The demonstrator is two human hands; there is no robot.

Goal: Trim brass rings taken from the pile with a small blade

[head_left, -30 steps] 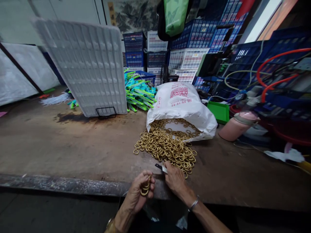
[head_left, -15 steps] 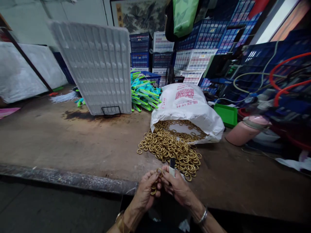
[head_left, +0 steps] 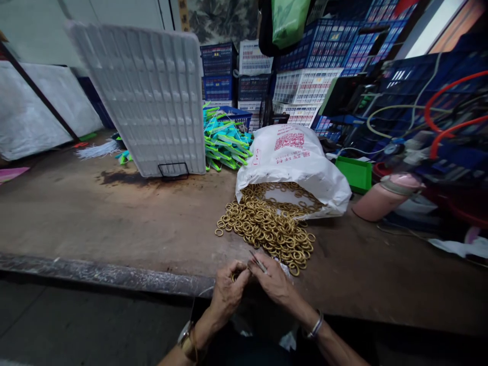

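At the table's front edge, my left hand (head_left: 226, 292) is closed around several brass-coloured rings (head_left: 234, 277), mostly hidden by its fingers. My right hand (head_left: 276, 284) meets it fingertip to fingertip and grips a small knife (head_left: 260, 262), now seen nearly edge-on as a thin strip pointing up and left. Whether a ring is pinched between both hands is hidden. Just beyond lies a heap of the same rings (head_left: 267, 229), spilling from the mouth of a white woven sack (head_left: 292, 150) with red print.
A ribbed whitish panel (head_left: 145, 101) stands upright in a black wire stand (head_left: 173, 171). Behind it are green and turquoise plastic pieces (head_left: 226, 140). To the right are a green tray (head_left: 354, 174) and a pink bottle (head_left: 385, 198). Stacked crates (head_left: 305, 86) fill the back.
The knife has turned from showing its flat face to lying nearly edge-on. My left hand has rolled over, back upward, covering its rings. The ring seen between my fingertips is hidden now.
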